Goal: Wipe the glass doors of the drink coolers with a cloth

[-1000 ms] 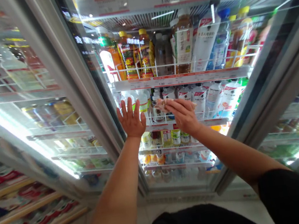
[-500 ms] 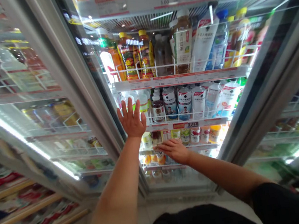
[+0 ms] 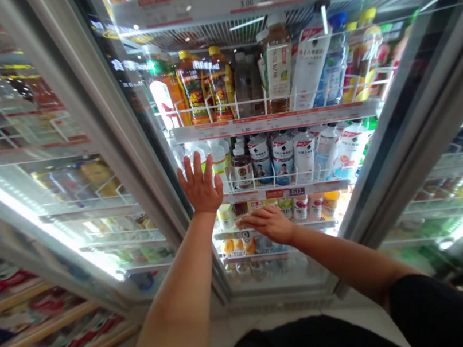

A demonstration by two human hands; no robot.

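My left hand [image 3: 201, 185] is raised with its fingers spread, palm toward the glass door [image 3: 282, 279] of a drinks cooler, near its left frame. It appears to rest on the glass and holds nothing. Lower and to the right, my right hand [image 3: 272, 225] is held sideways with fingers stretched out leftward. Whether it touches the glass I cannot tell. Behind the hands are a small dark bottle [image 3: 242, 169], white-labelled bottles [image 3: 284, 160] and a row of small cups [image 3: 301, 207].
Yellow-capped bottles [image 3: 193, 89] and a tilted white-labelled bottle [image 3: 311, 60] stand on the shelf above. Metal door frames [image 3: 120, 126] run along both sides. A rack of packaged goods [image 3: 22, 320] is at lower left, and pale floor tiles [image 3: 231, 333] lie below.
The view has shifted slightly, so the shelves sit a little farther left. Both hands keep nearly the same pose, with my right hand slightly higher against the shelves.
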